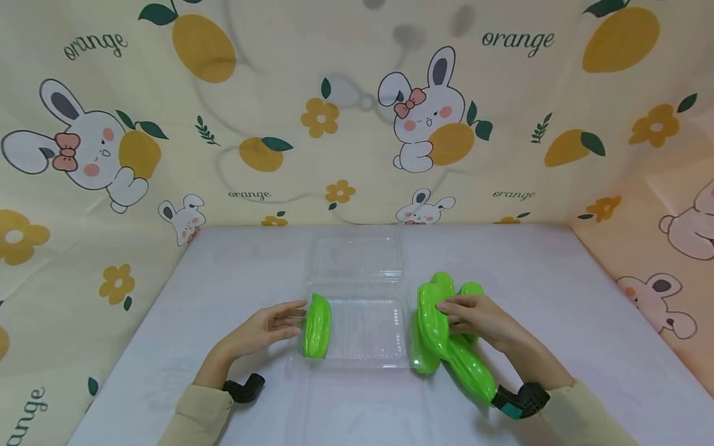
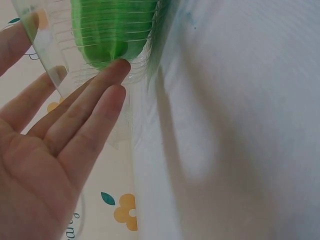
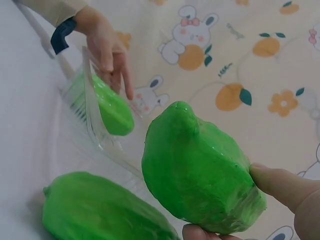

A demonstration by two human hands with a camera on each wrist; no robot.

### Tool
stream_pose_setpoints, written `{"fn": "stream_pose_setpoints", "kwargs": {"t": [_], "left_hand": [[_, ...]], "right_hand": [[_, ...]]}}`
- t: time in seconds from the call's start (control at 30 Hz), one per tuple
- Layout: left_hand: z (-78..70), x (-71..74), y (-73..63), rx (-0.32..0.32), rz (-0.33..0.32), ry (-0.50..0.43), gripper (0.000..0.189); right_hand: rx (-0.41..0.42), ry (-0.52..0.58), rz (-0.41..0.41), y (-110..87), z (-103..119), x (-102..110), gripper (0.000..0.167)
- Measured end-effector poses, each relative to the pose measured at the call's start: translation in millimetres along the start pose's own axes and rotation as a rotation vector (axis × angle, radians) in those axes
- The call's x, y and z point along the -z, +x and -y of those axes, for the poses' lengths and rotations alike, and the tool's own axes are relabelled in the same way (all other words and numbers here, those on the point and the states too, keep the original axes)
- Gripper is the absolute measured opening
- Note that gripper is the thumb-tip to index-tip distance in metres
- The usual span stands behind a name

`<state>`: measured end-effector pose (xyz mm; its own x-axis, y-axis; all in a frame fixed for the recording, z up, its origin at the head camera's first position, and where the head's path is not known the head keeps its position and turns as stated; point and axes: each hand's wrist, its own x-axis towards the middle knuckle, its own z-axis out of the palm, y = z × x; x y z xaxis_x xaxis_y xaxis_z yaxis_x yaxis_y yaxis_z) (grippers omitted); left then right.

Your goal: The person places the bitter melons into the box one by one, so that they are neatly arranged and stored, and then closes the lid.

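Note:
My right hand (image 1: 482, 319) pinches a glossy green, ridged toy gourd (image 1: 431, 319) between thumb and fingers, raised over similar gourds. In the right wrist view its blunt, knobbed end (image 3: 180, 120) faces the camera. A clear plastic box (image 1: 365, 328) lies in the middle with its lid (image 1: 355, 255) folded back. One green gourd (image 1: 317, 327) lies lengthwise along the box's left side, inside it. Beside that side wall, my left hand (image 1: 273, 325) has its fingers extended, fingertips right at the plastic in the left wrist view.
Several more green gourds (image 1: 471, 371) lie bunched on the white tabletop (image 1: 234, 266), right of the box. A patterned cloth backdrop (image 1: 357, 124) stands along the rear and sides. Black wrist devices (image 1: 245, 389) are strapped at both sleeve cuffs.

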<state>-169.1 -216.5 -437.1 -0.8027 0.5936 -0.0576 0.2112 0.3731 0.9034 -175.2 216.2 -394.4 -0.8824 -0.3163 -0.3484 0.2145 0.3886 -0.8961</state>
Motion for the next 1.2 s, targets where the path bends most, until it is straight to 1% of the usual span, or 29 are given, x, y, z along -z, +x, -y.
{"fn": "stream_pose_setpoints", "kwargs": {"t": [0.17, 0.37, 0.47, 0.53, 0.67, 0.93, 1.07, 1.2], "left_hand": [[0.0, 0.4, 0.5, -0.002, 0.003, 0.004, 0.063], [2.4, -0.1, 2.1, 0.004, 0.001, -0.002, 0.064], [3.6, -0.3, 2.5, 0.006, 0.000, -0.003, 0.064], [3.6, -0.4, 2.2, 0.005, -0.001, 0.007, 0.064], [2.4, -0.6, 2.0, 0.000, -0.004, 0.013, 0.064], [3.2, -0.8, 1.9, 0.007, -0.003, -0.009, 0.064], [2.5, -0.6, 1.8, 0.007, -0.002, -0.011, 0.064], [2.5, -0.6, 2.0, 0.005, 0.000, -0.014, 0.065]], "right_hand": [[-0.006, 0.012, 0.004, 5.1, 2.7, -4.4, 0.070], [0.021, 0.017, 0.020, 11.2, 3.7, -7.6, 0.079], [0.026, 0.017, 0.023, 12.8, 5.1, -11.4, 0.076], [0.008, 0.021, 0.008, 13.4, 7.1, -14.8, 0.073], [0.000, 0.021, -0.004, 13.9, 13.0, -21.8, 0.067], [0.023, 0.007, -0.002, 19.3, 20.5, -31.2, 0.067], [0.017, -0.024, -0.009, 21.4, 23.1, -35.4, 0.068], [0.021, -0.025, -0.008, 22.6, 26.8, -38.9, 0.065]]}}
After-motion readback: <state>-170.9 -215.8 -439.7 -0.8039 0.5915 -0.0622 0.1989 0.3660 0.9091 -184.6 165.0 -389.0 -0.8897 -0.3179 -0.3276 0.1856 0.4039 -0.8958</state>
